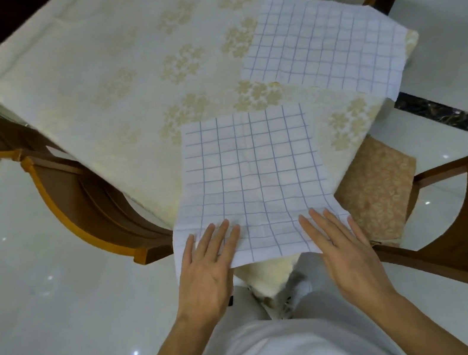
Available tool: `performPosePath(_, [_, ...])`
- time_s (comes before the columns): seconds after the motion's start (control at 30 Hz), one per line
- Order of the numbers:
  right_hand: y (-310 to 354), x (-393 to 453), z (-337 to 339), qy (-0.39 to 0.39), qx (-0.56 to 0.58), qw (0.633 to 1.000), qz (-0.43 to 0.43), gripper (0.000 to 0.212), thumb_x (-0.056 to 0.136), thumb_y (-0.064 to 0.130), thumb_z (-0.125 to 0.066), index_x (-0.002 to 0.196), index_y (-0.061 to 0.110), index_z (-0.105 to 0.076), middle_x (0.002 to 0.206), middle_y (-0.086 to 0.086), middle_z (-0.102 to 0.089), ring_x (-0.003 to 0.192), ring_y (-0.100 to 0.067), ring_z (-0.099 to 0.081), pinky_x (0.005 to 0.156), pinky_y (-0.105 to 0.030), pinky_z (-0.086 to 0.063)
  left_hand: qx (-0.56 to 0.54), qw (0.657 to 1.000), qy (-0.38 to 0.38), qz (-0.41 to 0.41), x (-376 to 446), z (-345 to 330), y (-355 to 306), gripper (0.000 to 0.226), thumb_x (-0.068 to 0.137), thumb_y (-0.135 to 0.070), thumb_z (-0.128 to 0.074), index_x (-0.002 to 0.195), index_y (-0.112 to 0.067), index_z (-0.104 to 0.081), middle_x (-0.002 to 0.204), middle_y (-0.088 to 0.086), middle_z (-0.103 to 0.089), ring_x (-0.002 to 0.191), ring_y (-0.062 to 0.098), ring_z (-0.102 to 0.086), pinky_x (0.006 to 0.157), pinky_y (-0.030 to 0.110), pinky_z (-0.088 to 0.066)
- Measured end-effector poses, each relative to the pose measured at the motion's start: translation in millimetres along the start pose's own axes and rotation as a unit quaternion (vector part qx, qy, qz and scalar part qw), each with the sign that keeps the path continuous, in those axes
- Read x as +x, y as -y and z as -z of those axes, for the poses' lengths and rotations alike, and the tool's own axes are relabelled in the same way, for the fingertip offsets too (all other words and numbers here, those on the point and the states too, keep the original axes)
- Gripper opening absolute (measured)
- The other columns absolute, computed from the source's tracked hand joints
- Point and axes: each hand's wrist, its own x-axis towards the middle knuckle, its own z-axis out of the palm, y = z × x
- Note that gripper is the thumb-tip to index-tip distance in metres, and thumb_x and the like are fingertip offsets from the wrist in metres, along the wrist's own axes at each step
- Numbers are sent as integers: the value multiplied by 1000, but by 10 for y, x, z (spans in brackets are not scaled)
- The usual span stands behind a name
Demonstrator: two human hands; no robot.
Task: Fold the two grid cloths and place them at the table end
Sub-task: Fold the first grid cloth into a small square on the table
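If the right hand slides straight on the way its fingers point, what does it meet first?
The right hand lies flat, open, on the near grid cloth, fingers pointing up-left. It would only cross more of that cloth; the far grid cloth lies right of that line.

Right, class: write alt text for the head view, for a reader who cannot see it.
Both hands, left hand and right hand, rest flat on the near edge of a grid cloth on a floral tablecloth. A second grid cloth lies spread further right.

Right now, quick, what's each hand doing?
Left hand: open, flat on the near cloth, gripping nothing.
Right hand: open, flat on the same cloth, gripping nothing.
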Motion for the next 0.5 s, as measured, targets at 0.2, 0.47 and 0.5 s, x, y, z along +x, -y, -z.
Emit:
performPosePath(0.2, [-102, 26, 243, 0, 1, 999, 43, 75, 88, -2, -49, 155, 24, -29, 160, -4, -34, 148, -27, -31, 114, -57, -32, -1, 998, -50, 47, -173, 70, -175, 77, 83, -4, -63, 152, -19, -36, 157, 4, -38, 146, 27, -32, 118, 54, -23])
performPosePath(0.47, [-288, 679, 295, -8, 21, 997, 67, 68, 92, 5, -58, 153, 21, -34, 158, -11, -36, 141, -31, -42, 110, -58, -38, 43, 998, -52, 15, 378, 223, 100, 59, 92, -16, -43, 150, -18, -39, 152, 6, -45, 141, 28, -42, 118, 49, -23])
performPosePath(0.5, [-317, 802, 284, -5, 14, 998, 66, 62, 96, 8, -53, 153, 21, -34, 158, -11, -37, 141, -31, -43, 111, -57, -37, 53, 997, -49, 8, 509, 252, 167, 57, 93, -19, -41, 150, -18, -40, 152, 6, -46, 140, 28, -43, 118, 48, -23])
